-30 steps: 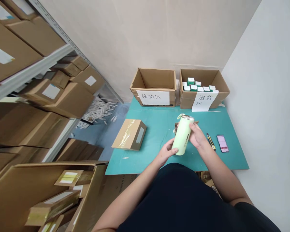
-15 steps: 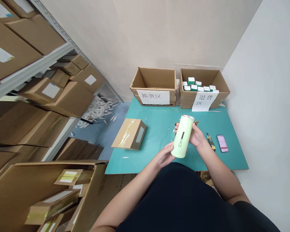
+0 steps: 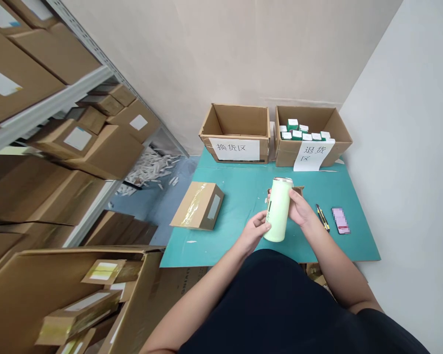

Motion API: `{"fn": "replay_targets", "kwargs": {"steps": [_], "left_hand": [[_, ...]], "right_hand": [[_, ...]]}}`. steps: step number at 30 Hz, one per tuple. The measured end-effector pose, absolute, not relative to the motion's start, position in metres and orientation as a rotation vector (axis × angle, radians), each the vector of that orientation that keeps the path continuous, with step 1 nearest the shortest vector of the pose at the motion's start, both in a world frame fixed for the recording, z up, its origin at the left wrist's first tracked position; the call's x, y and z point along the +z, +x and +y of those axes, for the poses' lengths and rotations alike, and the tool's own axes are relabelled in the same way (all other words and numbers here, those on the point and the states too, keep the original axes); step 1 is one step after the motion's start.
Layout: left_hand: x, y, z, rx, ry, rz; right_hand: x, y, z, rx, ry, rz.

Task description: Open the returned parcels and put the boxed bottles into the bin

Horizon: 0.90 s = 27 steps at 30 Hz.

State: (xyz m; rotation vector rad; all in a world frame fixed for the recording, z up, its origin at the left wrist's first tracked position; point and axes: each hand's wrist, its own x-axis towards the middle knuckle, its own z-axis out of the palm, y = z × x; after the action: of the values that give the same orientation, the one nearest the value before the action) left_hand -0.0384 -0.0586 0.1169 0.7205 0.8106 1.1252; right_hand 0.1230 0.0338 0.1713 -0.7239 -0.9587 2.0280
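A pale green tumbler (image 3: pixel 279 211) with a silvery rim is held between both hands above the near part of the table, slightly tilted. My left hand (image 3: pixel 256 231) grips its lower left side, thumb on the front. On the upper right side, my right hand (image 3: pixel 298 206) is closed around it, with some fingers hidden behind. Dark lettering shows only at the tumbler's left edge. Behind it, a piece of brown cardboard (image 3: pixel 299 191) is mostly covered by the tumbler and my right hand.
On the green table (image 3: pixel 239 191) lie a taped carton (image 3: pixel 199 204), a yellow-black box cutter (image 3: pixel 322 218) and a phone (image 3: pixel 340 220). At the back stand an open labelled box (image 3: pixel 235 149) and another box (image 3: pixel 286 153) holding several small green-white boxes. Shelves (image 3: pixel 88 228) with cartons line the left.
The tumbler has been turned about its long axis, so its lettering has shifted from the front to the left edge. My left fingers have moved up slightly along its side.
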Motion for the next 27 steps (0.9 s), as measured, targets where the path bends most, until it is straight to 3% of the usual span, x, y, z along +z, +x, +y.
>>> {"fn": "replay_targets", "kwargs": {"steps": [6,12,19,27], "left_hand": [[0.109,-0.04,-0.061,0.974,0.62,0.667],[0.105,-0.047,-0.053,1.192,0.801,0.972],[0.12,-0.045,-0.064,0.887,0.54,0.51],[0.101,-0.041,-0.055,1.226,0.841,1.039]], "right_hand": [[0.16,0.12,0.034,2.059,-0.647,-0.934],[0.169,0.114,0.028,1.928,-0.778,-0.924],[0.169,0.119,0.03,2.056,-0.646,-0.999],[0.173,0.114,0.026,1.868,-0.79,-0.787]]}}
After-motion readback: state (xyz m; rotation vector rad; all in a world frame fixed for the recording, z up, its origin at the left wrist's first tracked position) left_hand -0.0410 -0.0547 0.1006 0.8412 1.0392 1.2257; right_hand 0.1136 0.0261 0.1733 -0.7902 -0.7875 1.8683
